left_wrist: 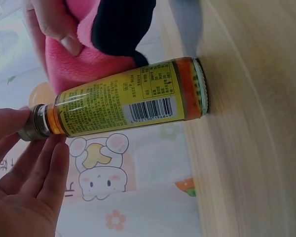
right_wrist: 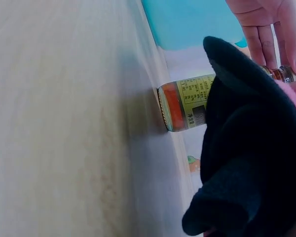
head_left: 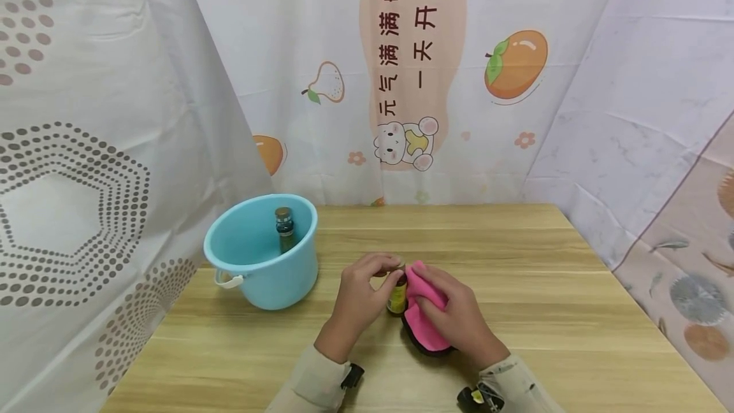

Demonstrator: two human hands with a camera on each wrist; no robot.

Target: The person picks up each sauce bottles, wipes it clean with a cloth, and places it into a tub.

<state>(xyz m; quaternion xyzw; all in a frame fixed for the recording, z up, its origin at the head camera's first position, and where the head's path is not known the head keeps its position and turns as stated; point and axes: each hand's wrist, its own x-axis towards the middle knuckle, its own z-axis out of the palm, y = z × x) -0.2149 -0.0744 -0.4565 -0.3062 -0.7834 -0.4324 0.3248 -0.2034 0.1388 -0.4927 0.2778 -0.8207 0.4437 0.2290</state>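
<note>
A small glass bottle (head_left: 397, 300) with a yellow label and orange-red contents stands upright on the wooden table; its printed barcode faces the left wrist view (left_wrist: 150, 108). My left hand (head_left: 362, 293) pinches the metal cap (left_wrist: 34, 123) at its top between thumb and fingers. On the bottle's other side, my right hand (head_left: 457, 311) grips a folded cloth (head_left: 427, 330), fuzzy pink on one face and black on the other. The cloth lies against the bottle's side. In the right wrist view the black face (right_wrist: 251, 148) hides much of the bottle.
To the left stands a light blue bucket (head_left: 275, 282) with a white handle grip (head_left: 230, 282). Inside it leans a corked glass bottle (head_left: 285, 228) with dark contents. Printed curtains (head_left: 332, 145) hang behind the wooden table (head_left: 545, 285) and along both sides.
</note>
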